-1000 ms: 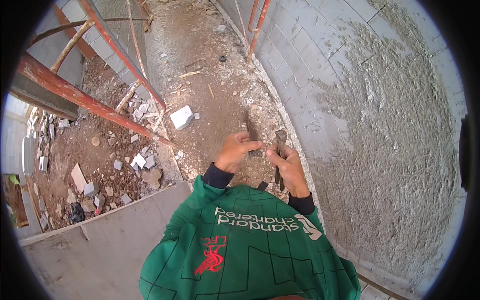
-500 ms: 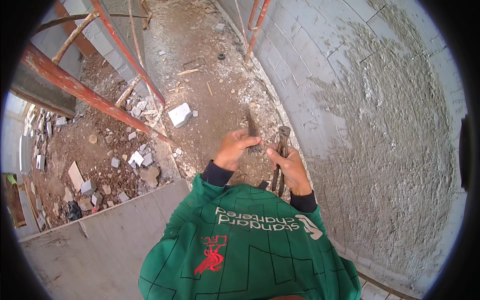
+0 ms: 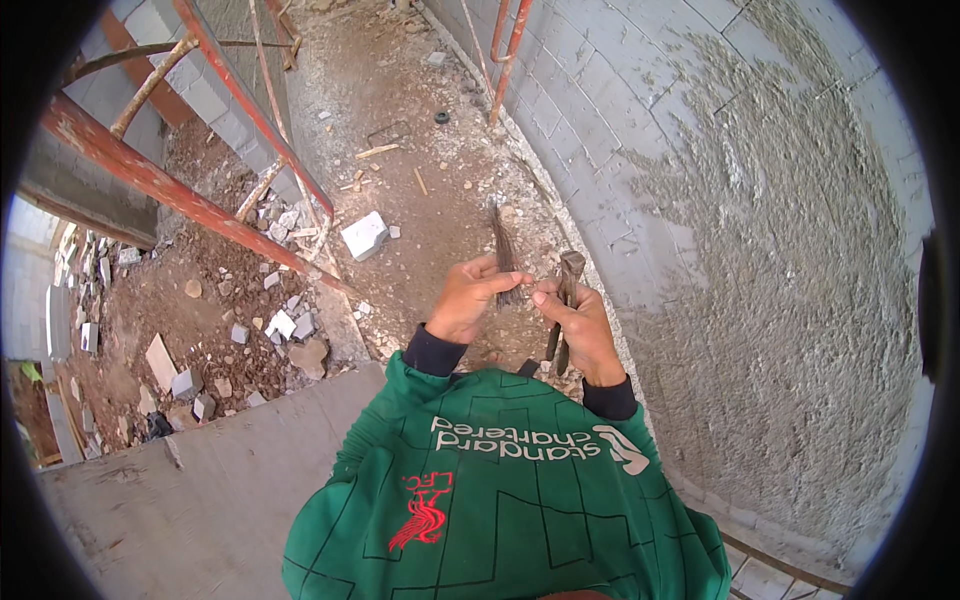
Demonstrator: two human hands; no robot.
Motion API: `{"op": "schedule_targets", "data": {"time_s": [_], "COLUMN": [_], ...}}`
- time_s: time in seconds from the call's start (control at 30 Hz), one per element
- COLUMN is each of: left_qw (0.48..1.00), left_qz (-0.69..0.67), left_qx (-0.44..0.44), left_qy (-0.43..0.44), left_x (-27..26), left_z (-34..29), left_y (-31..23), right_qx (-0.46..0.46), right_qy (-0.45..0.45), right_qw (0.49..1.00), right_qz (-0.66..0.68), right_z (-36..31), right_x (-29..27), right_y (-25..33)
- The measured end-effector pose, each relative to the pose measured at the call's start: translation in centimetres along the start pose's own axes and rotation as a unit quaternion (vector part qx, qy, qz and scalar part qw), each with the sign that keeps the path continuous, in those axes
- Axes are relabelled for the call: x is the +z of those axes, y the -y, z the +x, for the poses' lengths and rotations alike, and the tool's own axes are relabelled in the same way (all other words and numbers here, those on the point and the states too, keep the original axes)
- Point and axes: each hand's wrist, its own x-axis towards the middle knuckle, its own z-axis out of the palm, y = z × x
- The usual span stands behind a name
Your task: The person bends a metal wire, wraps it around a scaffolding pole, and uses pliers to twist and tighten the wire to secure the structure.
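The left hand (image 3: 466, 302) pinches a dark-brown, thin-stranded wire bundle (image 3: 504, 248) toward twelve o'clock; the right hand (image 3: 588, 335) curls round dark metal pincers (image 3: 571, 266) at three o'clock. Fingertips (image 3: 527, 279) have drawn closer (seemingly one shared job).

Grey block wall (image 3: 585, 130), right, partly coated with rough mortar (image 3: 780, 260). Red metal frame (image 3: 165, 187), upper left, paint worn. Pale block (image 3: 364, 237) on dirt ground (image 3: 415, 215); small black ring (image 3: 441, 118) beyond. Broken block pieces (image 3: 282, 324), left.

The wire bundle (image 3: 506, 245) and pincers (image 3: 572, 264) were dark brown, the six-o'clock sweatshirt (image 3: 545, 545) green with black angular lines, the three-o'clock wall (image 3: 770, 320) mottled grey.
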Motion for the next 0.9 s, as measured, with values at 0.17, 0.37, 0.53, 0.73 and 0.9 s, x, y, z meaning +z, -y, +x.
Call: {"op": "schedule_targets", "data": {"time_s": [0.17, 0.37, 0.53, 0.73, 0.9], "left_qw": [1.0, 1.0, 1.0, 1.0, 1.0], "left_qz": [-0.007, -0.011, 0.001, 0.014, 0.023], "left_qx": [0.004, 0.005, 0.012, 0.019, 0.008], "left_qy": [0.008, -0.009, -0.015, -0.008, -0.005], "left_x": [-0.2, -0.1, 0.2, -0.2, -0.9], "left_z": [-0.5, -0.7, -1.2, -1.6, -1.5], "left_y": [-0.1, 0.1, 0.0, 0.0, 0.1], "right_qx": [-0.005, -0.016, -0.019, 0.017, 0.014], "right_qy": [0.012, 0.022, 0.014, 0.007, 0.012], "right_qw": [0.999, 0.999, 0.999, 1.0, 1.0], "right_qz": [-0.045, -0.024, -0.03, 0.017, 0.023], "right_z": [-0.4, -0.9, -1.1, -1.2, -1.1], "right_x": [-0.1, 1.0, 1.3, 0.7, 0.2], "right_y": [0.0, -0.2, -0.4, -0.5, -0.5]}}
